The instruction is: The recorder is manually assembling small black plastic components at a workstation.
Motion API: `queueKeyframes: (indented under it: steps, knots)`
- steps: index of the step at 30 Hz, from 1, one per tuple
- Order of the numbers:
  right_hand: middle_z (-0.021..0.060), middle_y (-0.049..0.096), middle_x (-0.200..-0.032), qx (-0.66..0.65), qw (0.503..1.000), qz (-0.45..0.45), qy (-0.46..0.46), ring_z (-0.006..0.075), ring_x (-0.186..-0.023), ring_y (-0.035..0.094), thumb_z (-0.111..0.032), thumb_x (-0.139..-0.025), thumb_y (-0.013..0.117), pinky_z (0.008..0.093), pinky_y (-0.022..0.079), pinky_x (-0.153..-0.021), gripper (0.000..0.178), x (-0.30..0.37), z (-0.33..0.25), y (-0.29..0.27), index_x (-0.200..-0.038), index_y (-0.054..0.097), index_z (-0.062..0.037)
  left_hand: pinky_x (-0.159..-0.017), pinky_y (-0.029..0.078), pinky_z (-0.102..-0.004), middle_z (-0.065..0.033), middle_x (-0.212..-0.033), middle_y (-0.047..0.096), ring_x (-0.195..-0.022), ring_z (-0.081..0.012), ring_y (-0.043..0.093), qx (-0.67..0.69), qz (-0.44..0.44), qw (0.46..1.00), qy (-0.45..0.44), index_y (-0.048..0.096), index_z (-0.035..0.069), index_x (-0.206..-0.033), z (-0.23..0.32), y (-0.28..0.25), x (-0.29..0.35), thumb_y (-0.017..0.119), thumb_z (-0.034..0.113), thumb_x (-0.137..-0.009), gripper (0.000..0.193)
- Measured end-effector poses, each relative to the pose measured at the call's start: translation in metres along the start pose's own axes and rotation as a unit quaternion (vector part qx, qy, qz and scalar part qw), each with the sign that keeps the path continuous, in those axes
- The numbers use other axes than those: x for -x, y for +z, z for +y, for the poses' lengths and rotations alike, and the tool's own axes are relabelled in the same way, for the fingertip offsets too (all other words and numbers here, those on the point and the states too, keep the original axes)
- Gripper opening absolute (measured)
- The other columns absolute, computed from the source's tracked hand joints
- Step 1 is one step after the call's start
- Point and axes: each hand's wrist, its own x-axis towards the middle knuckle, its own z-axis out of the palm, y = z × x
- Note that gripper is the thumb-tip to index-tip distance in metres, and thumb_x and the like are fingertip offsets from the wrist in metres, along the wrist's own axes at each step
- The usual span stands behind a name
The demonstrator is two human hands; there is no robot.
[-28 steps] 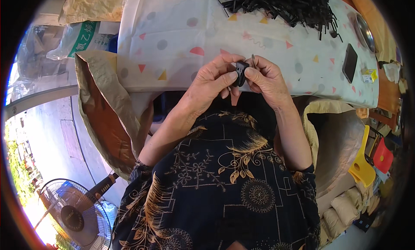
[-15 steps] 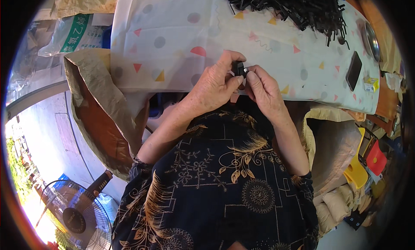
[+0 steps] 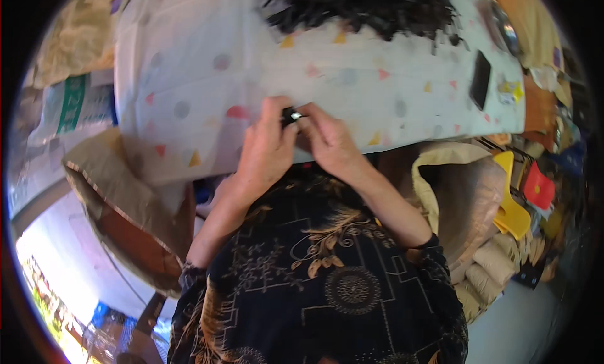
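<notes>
Farther over the cloth (image 3: 195,71) my left hand (image 3: 263,149) and right hand (image 3: 330,141) had moved, black piece (image 3: 287,118) between them at twelve o'clock. The left pinched it; the right pinched its bright end. One o'clock held a black heap (image 3: 365,11).

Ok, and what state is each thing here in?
Small black part: held
Left hand's grip: closed on it
Right hand's grip: touching it, closure unclear
Left brown paper sack: open
Right brown paper sack: open
Dark phone-like rectangle: lying flat
Black strip pile: heaped
Dark caged fan: running state unclear
</notes>
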Motion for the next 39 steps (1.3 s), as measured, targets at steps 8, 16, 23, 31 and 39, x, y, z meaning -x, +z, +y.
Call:
queueKeyframes:
  steps: [8,16,23,31,39]
  knots:
    - [0.0043,0.059,-0.080,-0.021,0.999,0.037,-0.027,0.0075,-0.075,0.052,-0.014,-0.095,0.051,0.0241,0.044,-0.066,0.016,-0.001,0.011,-0.019,-0.105,0.056,-0.0013,-0.059,0.049,-0.0351,-0.0156,-0.077,0.058,-0.068,-0.0291,0.063,0.002,-0.007,0.999,0.052,0.043,0.004,-0.107,0.002,0.008,-0.015,0.058,-0.005,-0.084,0.030]
    - [0.0068,0.061,-0.080,0.263,0.876,0.403,-0.005,0.0164,-0.069,0.055,-0.031,-0.086,0.066,0.0306,0.045,-0.065,0.041,-0.035,0.023,-0.197,-0.112,0.054,-0.0030,-0.058,0.049,-0.0236,-0.0044,-0.080,0.060,-0.067,-0.0129,0.062,0.315,-0.030,0.940,-0.129,0.046,0.007,-0.096,0.000,-0.001,-0.009,0.045,0.026,-0.099,0.019]
    - [0.0081,0.065,-0.079,0.386,0.834,0.389,-0.070,0.0159,-0.067,0.057,-0.029,-0.085,0.065,0.0307,0.046,-0.061,0.029,-0.065,0.050,-0.227,-0.095,0.060,-0.0018,-0.064,0.048,-0.0268,-0.0056,-0.081,0.059,-0.075,-0.0166,0.062,0.458,-0.077,0.860,-0.210,0.051,0.007,-0.094,0.012,0.021,0.007,0.048,0.027,-0.099,0.021]
    - [0.0008,0.059,-0.065,-0.105,0.934,0.337,0.049,0.0063,-0.048,0.046,-0.020,-0.088,0.062,0.0202,0.035,-0.045,0.017,-0.017,0.011,-0.162,-0.080,0.059,-0.0047,-0.061,0.047,-0.0282,-0.0087,-0.083,0.059,-0.070,-0.0166,0.057,0.267,-0.064,0.952,-0.137,0.051,0.005,-0.103,0.007,0.022,0.003,0.049,-0.002,-0.081,0.024]
    - [-0.0009,0.051,-0.055,-0.334,0.924,0.126,0.141,0.0077,-0.042,0.045,-0.019,-0.091,0.060,0.0204,0.032,-0.038,0.019,0.026,-0.001,-0.057,-0.074,0.056,-0.0099,-0.063,0.051,-0.0406,-0.0133,-0.109,0.054,-0.081,-0.0331,0.061,-0.146,0.078,0.969,0.184,0.039,0.012,-0.131,0.035,0.033,-0.009,0.066,0.005,-0.073,0.065]
